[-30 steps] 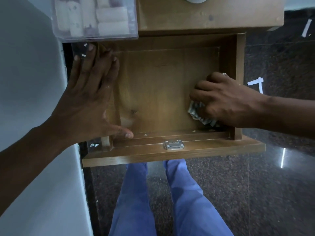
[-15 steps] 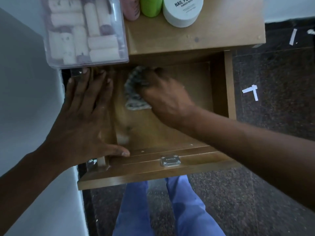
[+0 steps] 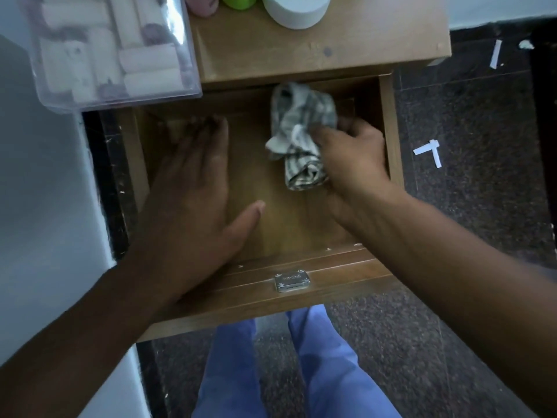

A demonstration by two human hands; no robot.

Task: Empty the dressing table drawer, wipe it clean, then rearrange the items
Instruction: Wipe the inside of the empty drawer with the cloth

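Head view looks down into the open wooden drawer (image 3: 301,224). Right hand (image 3: 352,158) grips a crumpled checked cloth (image 3: 298,134) at its far right. Left hand (image 3: 193,188) lies spread flat inside, left. Writing on the metal latch plate (image 3: 291,282) is unreadable. A white round jar (image 3: 297,9) stands on the tabletop (image 3: 346,43).

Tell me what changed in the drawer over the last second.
The right hand, gripping the cloth, swept from the drawer's right front corner to the back left, then to the back right. The left hand moved off the left wall to lie flat inside the drawer. The drawer stays open.
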